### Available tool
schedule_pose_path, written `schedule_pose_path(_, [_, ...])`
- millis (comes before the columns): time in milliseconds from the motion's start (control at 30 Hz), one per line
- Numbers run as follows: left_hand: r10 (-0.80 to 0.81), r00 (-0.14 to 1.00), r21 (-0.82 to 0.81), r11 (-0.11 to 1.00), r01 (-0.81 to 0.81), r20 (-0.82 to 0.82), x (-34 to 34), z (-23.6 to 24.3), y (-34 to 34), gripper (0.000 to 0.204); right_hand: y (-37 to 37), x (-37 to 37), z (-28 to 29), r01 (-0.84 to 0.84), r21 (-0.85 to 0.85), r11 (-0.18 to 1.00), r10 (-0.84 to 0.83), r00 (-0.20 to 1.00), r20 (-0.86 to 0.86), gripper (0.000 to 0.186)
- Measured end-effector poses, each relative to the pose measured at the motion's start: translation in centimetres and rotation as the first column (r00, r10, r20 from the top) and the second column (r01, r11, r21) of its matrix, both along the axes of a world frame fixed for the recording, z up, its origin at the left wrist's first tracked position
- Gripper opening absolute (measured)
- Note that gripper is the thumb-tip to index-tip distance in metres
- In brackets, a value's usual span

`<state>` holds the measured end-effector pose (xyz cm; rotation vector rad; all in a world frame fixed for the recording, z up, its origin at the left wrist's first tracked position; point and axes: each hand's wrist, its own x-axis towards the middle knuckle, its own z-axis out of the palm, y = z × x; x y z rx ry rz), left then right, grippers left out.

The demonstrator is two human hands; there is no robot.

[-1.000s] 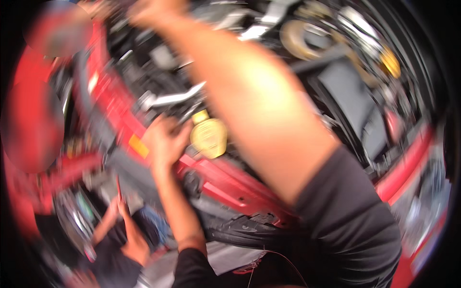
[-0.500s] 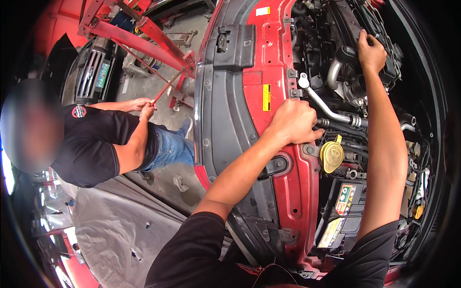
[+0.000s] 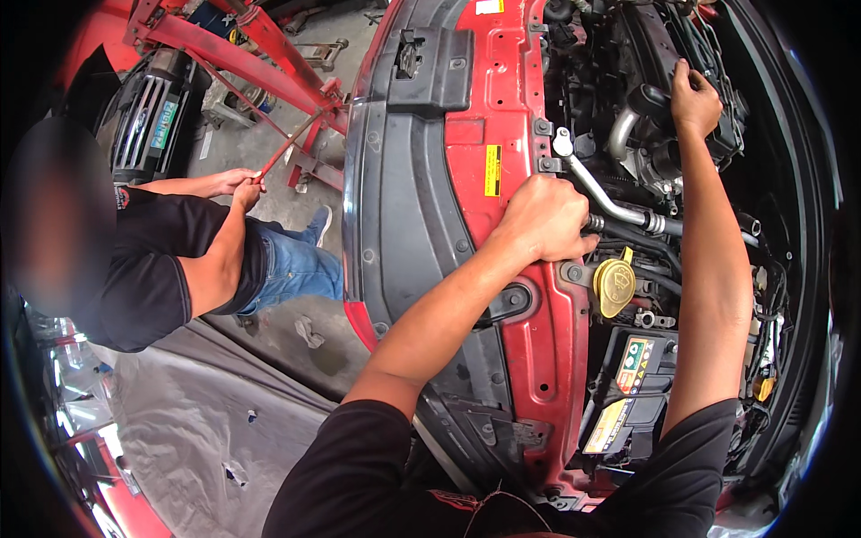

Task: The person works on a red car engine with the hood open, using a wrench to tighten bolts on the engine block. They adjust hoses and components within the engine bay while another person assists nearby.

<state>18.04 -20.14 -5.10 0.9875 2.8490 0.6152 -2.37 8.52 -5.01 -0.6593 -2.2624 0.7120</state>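
My left hand (image 3: 545,215) is closed over the inner edge of the red front crossmember (image 3: 547,359), knuckles up, with the fingertips partly hidden. Close to it are a silver metal pipe (image 3: 601,193) and a yellow washer-fluid cap (image 3: 615,285). Farther in, my right hand (image 3: 696,103) reaches across the engine bay. Its fingers are bent and drawn together at the edge of the long black engine cover (image 3: 639,49); what they grip is hidden. Beside that hand, a black hose (image 3: 650,100) joins a curved silver pipe (image 3: 621,134).
A battery (image 3: 632,394) sits near my right forearm. To the left, a co-worker (image 3: 188,251) grips a red bar (image 3: 285,151) at a red steel frame (image 3: 260,67). A grey cover sheet (image 3: 197,421) lies at lower left, and another vehicle's grille (image 3: 148,117) stands behind.
The view has shifted slightly, so the car front and co-worker appear farther left. Both my hands keep their places on the car.
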Motion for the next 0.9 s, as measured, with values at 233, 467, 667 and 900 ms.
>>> schedule_pose_path(233, [-0.016,1.000,0.009,1.000,0.016,0.009,0.0,0.1,0.0,0.043,1.1,-0.3,-0.6,-0.012,-0.005,1.000,0.012,1.000,-0.021,0.055])
schedule_pose_path(467, [-0.005,0.999,-0.019,1.000,0.006,0.038,0.1,0.5,-0.2,0.042,-0.7,0.2,-0.1,-0.030,-0.011,1.000,0.029,0.999,-0.037,0.055])
schedule_pose_path(667, [-0.017,1.000,0.002,1.000,0.017,0.026,0.1,0.5,-0.2,0.043,-1.3,0.4,0.2,-0.024,-0.026,0.999,0.023,0.999,-0.045,0.054])
schedule_pose_path(900, [-0.023,1.000,0.023,0.999,0.023,0.017,0.1,0.4,-0.2,0.044,-1.6,0.5,0.3,-0.006,-0.014,1.000,0.005,0.999,-0.046,0.053])
